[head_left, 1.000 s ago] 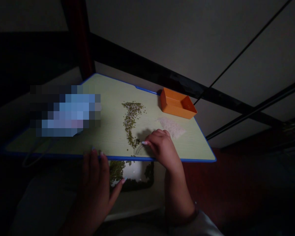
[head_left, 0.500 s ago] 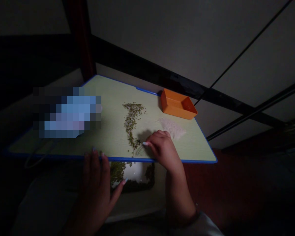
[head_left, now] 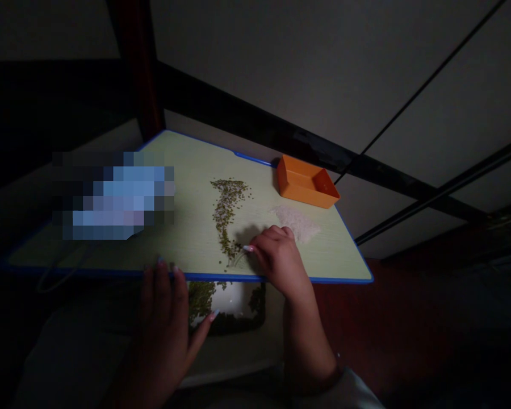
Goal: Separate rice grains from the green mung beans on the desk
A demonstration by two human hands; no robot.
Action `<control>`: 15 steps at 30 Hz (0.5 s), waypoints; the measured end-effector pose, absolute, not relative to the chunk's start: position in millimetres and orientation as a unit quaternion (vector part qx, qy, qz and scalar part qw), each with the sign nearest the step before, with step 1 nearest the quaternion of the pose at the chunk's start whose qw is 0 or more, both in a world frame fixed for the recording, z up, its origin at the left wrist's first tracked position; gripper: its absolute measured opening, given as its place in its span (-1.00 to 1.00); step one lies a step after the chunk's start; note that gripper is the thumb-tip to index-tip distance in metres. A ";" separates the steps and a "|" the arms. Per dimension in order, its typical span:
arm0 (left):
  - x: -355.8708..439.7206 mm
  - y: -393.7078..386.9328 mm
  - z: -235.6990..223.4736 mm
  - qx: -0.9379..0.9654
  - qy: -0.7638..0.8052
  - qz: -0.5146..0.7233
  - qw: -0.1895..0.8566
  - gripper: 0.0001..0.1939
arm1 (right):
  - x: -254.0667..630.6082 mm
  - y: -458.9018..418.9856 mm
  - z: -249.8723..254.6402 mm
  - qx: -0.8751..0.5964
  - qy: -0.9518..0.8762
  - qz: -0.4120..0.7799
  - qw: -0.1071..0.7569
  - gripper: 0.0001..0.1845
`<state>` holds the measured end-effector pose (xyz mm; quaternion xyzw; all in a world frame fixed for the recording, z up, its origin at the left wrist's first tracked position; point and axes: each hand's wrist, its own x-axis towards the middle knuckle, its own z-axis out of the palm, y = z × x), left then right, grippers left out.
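Pale tabletop (head_left: 187,221), right hand (head_left: 280,257) curled beside green grains (head_left: 225,211), contents hidden

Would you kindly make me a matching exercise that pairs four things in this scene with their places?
1. Orange rectangular open box
2. Pale heap of fine grains
3. Streak of small green grains
4. White container holding green grains

A. On the pale, blue-edged tabletop, left of the right hand
B. Below the tabletop's near edge
C. Between the box and the right hand
D. At the tabletop's back right

Pairs: 1-D, 2-C, 3-A, 4-B
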<state>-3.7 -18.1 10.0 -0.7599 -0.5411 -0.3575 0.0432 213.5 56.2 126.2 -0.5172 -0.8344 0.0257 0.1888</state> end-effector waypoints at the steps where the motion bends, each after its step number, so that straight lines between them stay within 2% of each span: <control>1: -3.6 -17.7 10.4 -0.759 -0.540 -0.361 0.044 -0.07 | 213.2 56.7 126.0 -0.527 -0.830 0.015 0.185 -0.78; 6: -4.5 -16.0 11.1 -0.766 -0.530 -0.359 0.052 -0.07 | 212.9 57.1 124.9 -0.545 -0.817 -0.015 0.186 -0.78; 15: -5.8 -17.6 6.9 -0.763 -0.537 -0.357 0.049 -0.04 | 209.1 50.4 128.9 -0.534 -0.822 0.013 0.199 -0.79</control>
